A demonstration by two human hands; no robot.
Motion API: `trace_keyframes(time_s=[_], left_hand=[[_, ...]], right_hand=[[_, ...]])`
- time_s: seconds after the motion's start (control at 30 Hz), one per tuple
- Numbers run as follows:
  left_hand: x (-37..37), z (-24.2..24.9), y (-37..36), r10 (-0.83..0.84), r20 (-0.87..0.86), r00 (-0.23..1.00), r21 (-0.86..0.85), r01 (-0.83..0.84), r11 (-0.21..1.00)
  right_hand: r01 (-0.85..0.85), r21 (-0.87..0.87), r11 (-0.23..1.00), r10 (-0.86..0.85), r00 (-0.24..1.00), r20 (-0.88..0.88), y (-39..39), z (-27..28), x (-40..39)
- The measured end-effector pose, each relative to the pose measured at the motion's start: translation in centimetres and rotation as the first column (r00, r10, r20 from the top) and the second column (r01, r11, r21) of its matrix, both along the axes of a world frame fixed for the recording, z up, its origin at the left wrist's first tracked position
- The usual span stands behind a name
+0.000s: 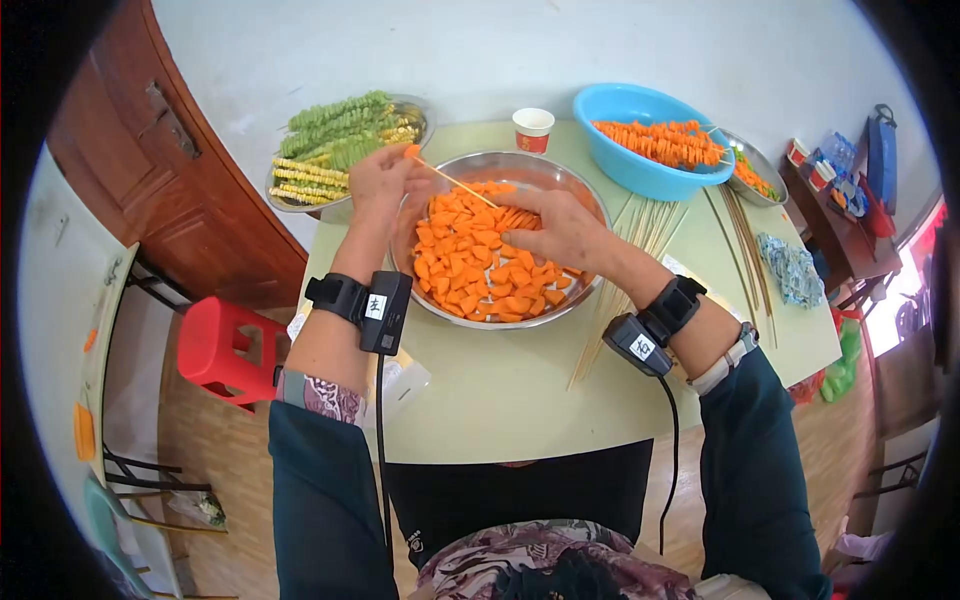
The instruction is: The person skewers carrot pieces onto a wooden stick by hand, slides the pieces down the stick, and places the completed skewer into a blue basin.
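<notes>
My left hand (382,180) is closed on a thin wooden skewer (457,180), above the left rim of a steel bowl. A piece of carrot sits at the skewer's upper end, by my left fingertips. The steel bowl (540,165) holds many cut orange carrot pieces (470,245). My right hand (555,228) reaches over the bowl's right side, its thumb and fingers apart around carrot slices; its fingertips are near the skewer's lower end. Whether it grips any slice is hard to make out.
Loose skewers (640,240) lie right of the bowl. Behind stand a paper cup (532,130), a blue basin (630,180) of skewered carrots and a tray (425,110) of green and yellow skewers. A red stool (225,350) stands left of the table.
</notes>
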State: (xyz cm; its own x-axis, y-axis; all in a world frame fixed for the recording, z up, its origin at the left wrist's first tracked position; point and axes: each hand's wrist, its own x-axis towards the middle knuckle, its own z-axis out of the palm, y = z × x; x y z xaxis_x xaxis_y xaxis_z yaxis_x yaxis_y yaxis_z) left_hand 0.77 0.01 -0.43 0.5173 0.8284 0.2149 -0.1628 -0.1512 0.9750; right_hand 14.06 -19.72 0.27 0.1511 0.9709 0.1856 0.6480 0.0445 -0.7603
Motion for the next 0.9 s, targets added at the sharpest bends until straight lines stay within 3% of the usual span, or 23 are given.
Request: trace_keyframes(time_s=[0.17,0.23,0.37,0.47,0.53,0.57,0.63,0.67,0.73,0.87,0.9], left_hand=[[0.0,0.0,-0.1,0.032,-0.030,0.999,0.080,-0.029,0.996],[0.1,-0.4,0.4,0.057,-0.070,0.996,0.204,-0.041,0.978],[0.3,-0.8,0.6,0.057,-0.043,0.997,0.220,-0.046,0.974],[0.3,-0.5,0.4,0.173,-0.149,0.974,0.344,-0.113,0.932],[0.3,-1.0,0.9,0.292,-0.173,0.941,0.559,-0.150,0.815],[0.3,-1.3,1.2,0.291,-0.174,0.941,0.559,-0.149,0.816],[0.2,-1.1,0.9,0.395,-0.151,0.906,0.738,-0.163,0.655],[0.1,-1.0,0.7,0.394,-0.151,0.906,0.738,-0.162,0.655],[-0.1,-0.3,-0.5,0.491,-0.084,0.867,0.888,-0.158,0.432],[-0.3,0.3,-1.2,0.500,-0.095,0.861,0.906,-0.134,0.403],[-0.2,0.6,-1.6,0.492,-0.156,0.857,0.869,-0.118,0.481]], right_hand=[[-0.024,0.015,1.000,0.024,0.999,0.035,0.0,0.0,0.1],[-0.028,-0.003,1.000,0.029,0.998,0.048,0.1,0.0,0.2],[-0.014,0.008,1.000,0.013,0.998,0.065,0.0,-0.1,0.1],[-0.028,0.034,0.999,0.027,0.999,0.044,-0.1,-0.2,0.1],[-0.025,0.056,0.998,0.022,0.998,0.051,-0.1,-0.5,0.1],[-0.025,0.056,0.998,0.022,0.999,0.049,-0.1,-0.4,0.0],[-0.009,0.042,0.999,0.008,1.000,0.027,-0.2,-0.1,-0.4],[-0.009,0.043,0.999,0.007,1.000,0.026,-0.2,-0.1,-0.4],[-0.052,0.035,0.998,0.053,0.998,-0.035,-0.2,-0.3,-0.4],[-0.023,-0.011,1.000,0.022,0.996,-0.084,-0.2,-0.1,-0.6],[-0.024,-0.009,1.000,0.023,0.994,-0.107,-0.1,-0.1,-0.6]])
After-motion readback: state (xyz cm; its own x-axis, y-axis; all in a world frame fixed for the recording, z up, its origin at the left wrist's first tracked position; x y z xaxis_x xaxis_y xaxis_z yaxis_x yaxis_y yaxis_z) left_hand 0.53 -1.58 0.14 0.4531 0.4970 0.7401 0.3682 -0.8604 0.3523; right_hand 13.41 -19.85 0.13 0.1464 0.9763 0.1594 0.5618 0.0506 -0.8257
